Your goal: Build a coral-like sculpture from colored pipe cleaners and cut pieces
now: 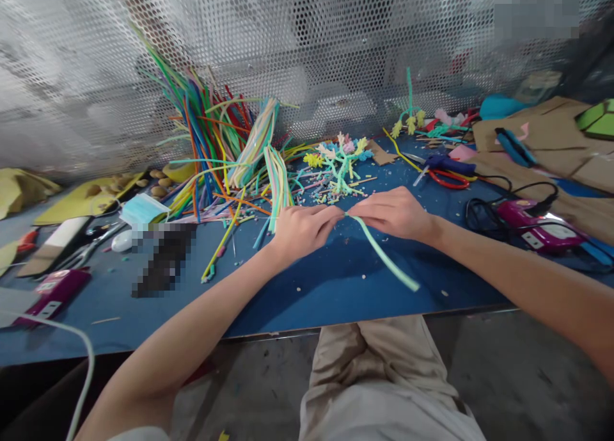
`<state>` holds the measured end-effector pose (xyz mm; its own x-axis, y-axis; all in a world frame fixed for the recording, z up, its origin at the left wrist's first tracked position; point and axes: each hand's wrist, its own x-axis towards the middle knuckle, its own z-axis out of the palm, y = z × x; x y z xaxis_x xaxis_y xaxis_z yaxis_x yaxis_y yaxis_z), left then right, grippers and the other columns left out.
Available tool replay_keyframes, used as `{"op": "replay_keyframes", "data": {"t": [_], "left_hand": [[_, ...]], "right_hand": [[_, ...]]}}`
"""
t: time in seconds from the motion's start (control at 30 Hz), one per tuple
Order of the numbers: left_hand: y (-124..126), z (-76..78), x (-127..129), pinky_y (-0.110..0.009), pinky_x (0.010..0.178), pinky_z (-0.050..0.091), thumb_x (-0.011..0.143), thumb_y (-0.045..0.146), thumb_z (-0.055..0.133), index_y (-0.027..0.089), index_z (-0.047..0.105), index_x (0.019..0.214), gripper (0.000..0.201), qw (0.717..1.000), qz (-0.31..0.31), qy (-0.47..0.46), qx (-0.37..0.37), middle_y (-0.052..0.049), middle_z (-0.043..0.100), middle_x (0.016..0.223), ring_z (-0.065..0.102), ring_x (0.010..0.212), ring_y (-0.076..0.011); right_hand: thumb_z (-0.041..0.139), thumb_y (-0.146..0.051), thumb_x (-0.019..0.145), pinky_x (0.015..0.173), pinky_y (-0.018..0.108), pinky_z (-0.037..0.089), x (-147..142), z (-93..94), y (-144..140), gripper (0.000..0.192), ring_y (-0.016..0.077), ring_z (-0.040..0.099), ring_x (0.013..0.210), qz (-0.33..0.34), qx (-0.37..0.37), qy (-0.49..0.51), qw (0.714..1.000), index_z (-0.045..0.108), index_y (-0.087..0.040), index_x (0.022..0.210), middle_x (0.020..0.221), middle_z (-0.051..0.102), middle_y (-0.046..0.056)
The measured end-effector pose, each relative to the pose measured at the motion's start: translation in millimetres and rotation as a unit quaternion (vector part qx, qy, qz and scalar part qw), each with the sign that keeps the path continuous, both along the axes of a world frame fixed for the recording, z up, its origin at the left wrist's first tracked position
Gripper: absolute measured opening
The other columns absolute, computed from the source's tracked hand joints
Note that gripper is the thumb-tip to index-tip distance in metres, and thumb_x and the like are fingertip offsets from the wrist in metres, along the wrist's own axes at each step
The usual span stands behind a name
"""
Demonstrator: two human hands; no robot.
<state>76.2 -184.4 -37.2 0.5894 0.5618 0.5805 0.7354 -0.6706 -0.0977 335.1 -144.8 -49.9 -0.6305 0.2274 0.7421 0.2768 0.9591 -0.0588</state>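
Observation:
A pale green pipe cleaner (pixel 389 260) is pinched between my two hands over the front of the blue table. My left hand (pixel 307 228) closes thumb and fingertips on its near end. Close beside it, my right hand (pixel 396 214) also pinches it, and its free length slants down to the right. Just beyond my fingers stands a branching pipe-cleaner piece (pixel 341 166) with yellow, pink and blue tips. Left of it lies a bundle of pastel pipe cleaners (pixel 278 182). The exact spot where my fingertips meet is partly hidden.
Many coloured pipe cleaners (pixel 201 140) lean on the perforated metal panel (pixel 326 57). At right are a blue glue gun (pixel 448 164), red-handled scissors (pixel 448 180) and a purple power strip (pixel 542 226) with black cables. A face mask (pixel 144 209) and a second purple power strip (pixel 57 294) lie at left.

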Motion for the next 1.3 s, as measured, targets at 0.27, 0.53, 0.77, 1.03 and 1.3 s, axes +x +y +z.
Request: {"op": "replay_keyframes", "data": {"t": [0.27, 0.53, 0.77, 1.03, 1.3], "left_hand": [[5, -5.7, -1, -0.031, 0.053, 0.034, 0.106, 0.037, 0.051, 0.026, 0.081, 0.104, 0.031, 0.999, 0.034, -0.009, -0.041, -0.002, 0.076, 0.072, 0.066, 0.058, -0.0181], [5, -6.8, 2, -0.027, 0.055, 0.038, 0.106, 0.037, 0.051, 0.023, 0.078, 0.104, 0.030, 0.989, 0.030, -0.072, -0.125, 0.000, 0.076, 0.072, 0.065, 0.057, -0.0143], [6, -8.8, 2, -0.028, 0.054, 0.037, 0.107, 0.038, 0.053, 0.024, 0.078, 0.103, 0.029, 0.993, 0.032, -0.059, -0.099, 0.000, 0.077, 0.077, 0.063, 0.056, -0.0137], [10, -3.5, -6, -0.026, 0.069, 0.048, 0.105, 0.034, 0.062, 0.028, 0.075, 0.119, 0.020, 0.995, -0.055, 0.021, 0.082, 0.002, 0.081, 0.108, 0.074, 0.084, -0.0130], [6, 8.5, -8, -0.031, 0.066, 0.042, 0.106, 0.026, 0.056, 0.029, 0.076, 0.116, 0.022, 0.991, -0.066, 0.102, 0.050, 0.000, 0.081, 0.110, 0.071, 0.086, -0.0153]], "right_hand": [[0.060, -0.021, 0.105, 0.065, 0.025, 0.053, -3, -3.0, 8, 0.022, 0.0131, 0.077, 0.081, -0.025, 0.141, -0.044, 0.989, 0.081, -0.026, 0.108, 0.105, 0.084, 0.000], [0.058, -0.025, 0.105, 0.073, 0.028, 0.054, -3, -0.9, 7, 0.023, 0.0160, 0.078, 0.091, -0.053, 0.088, -0.052, 0.993, 0.080, -0.024, 0.113, 0.104, 0.084, 0.001], [0.060, -0.027, 0.103, 0.069, 0.029, 0.047, -5, 3.3, 3, 0.022, 0.0170, 0.076, 0.087, -0.080, 0.049, -0.061, 0.994, 0.081, -0.023, 0.109, 0.104, 0.084, 0.003], [0.069, -0.033, 0.091, 0.067, 0.030, 0.049, -19, -4.3, -3, 0.018, 0.0173, 0.069, 0.071, -0.084, -0.303, 0.058, 0.947, 0.080, -0.018, 0.092, 0.082, 0.079, 0.005], [0.073, -0.037, 0.085, 0.043, 0.024, 0.038, -25, -6.7, -4, 0.022, 0.0097, 0.052, 0.050, 0.012, -0.605, 0.078, 0.792, 0.074, -0.016, 0.076, 0.070, 0.073, 0.004]]}}
